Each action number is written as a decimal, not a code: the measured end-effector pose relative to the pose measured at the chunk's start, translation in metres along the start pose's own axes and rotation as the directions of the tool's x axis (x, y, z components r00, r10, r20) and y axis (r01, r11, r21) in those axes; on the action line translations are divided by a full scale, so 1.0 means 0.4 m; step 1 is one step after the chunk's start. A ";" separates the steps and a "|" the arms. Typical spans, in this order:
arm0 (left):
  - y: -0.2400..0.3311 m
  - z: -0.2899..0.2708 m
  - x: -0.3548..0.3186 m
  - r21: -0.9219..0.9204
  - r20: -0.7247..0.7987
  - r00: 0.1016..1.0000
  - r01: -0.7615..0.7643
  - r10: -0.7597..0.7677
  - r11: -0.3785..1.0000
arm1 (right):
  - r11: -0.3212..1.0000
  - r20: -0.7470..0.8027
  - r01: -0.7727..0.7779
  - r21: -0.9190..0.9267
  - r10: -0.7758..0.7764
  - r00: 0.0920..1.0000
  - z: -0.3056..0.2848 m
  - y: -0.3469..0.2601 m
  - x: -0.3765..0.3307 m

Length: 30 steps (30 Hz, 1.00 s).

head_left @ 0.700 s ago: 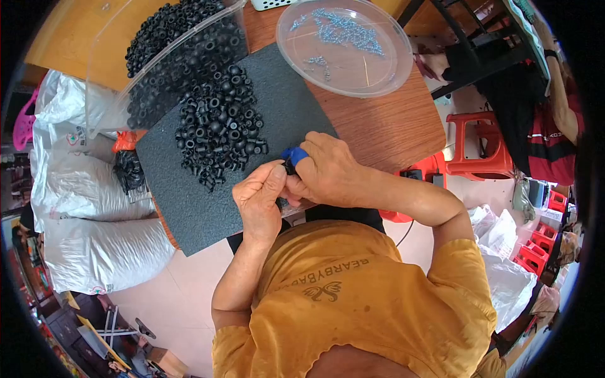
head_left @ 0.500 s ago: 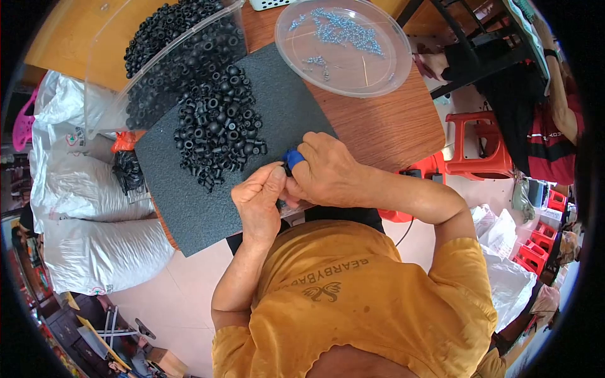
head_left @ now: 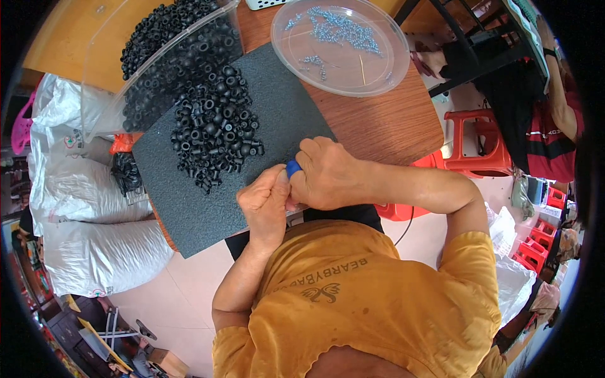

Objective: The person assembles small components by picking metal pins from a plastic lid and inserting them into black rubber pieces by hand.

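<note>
My left hand (head_left: 261, 205) and my right hand (head_left: 326, 173) meet over the near edge of a dark grey mat (head_left: 208, 220), both with closed fingers. What they pinch between them is hidden by the fingers. A blue wrap or cover (head_left: 293, 168) shows at my right fingertips, against my left thumb. Beyond my left hand, a pile of small black hollow caps (head_left: 217, 129) lies on the mat. At the far right of the table, a round clear plastic tray (head_left: 287, 63) holds many tiny bluish metal pieces (head_left: 343, 28) and a thin yellowish stick (head_left: 362, 69).
A clear plastic bin (head_left: 179, 60) full of the same black caps stands at the far left. White sacks (head_left: 104, 255) are stacked left of the wooden table (head_left: 391, 126). Red stools (head_left: 479, 145) stand to the right, near another person (head_left: 548, 132) in dark red and black.
Both hands have shifted slightly nearer and to the right, staying together. My right elbow has swung outward. A dark bit visible between the fingers before is now hidden.
</note>
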<state>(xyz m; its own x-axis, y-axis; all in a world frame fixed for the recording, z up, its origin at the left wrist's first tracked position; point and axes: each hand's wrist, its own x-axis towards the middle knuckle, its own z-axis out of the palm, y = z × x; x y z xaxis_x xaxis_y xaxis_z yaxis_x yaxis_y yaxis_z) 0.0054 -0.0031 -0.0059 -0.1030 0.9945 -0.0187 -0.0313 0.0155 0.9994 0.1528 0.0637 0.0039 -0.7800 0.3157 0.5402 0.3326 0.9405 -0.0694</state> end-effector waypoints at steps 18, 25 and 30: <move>0.007 -0.015 -0.015 -0.055 0.076 0.992 0.108 -0.104 0.993 | 0.757 -0.219 -0.085 -0.648 -0.079 0.973 -0.104 0.294 0.196; -0.009 -0.003 -0.017 0.213 0.119 0.973 -0.220 0.198 0.952 | 0.726 -0.307 -0.609 -0.321 0.528 0.791 -0.194 0.479 0.311; 0.040 -0.045 -0.001 0.548 0.122 0.841 -0.500 0.527 0.671 | 0.970 -0.324 -0.186 -0.155 0.128 0.937 -0.047 0.341 0.205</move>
<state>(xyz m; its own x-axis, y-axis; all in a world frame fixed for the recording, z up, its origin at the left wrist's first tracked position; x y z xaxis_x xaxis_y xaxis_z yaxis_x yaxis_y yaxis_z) -0.0130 -0.0051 0.0094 0.0182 0.8573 0.5145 0.5752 -0.4299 0.6960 0.1442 0.2154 0.0545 -0.5172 0.3752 0.7692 0.5498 0.8345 -0.0374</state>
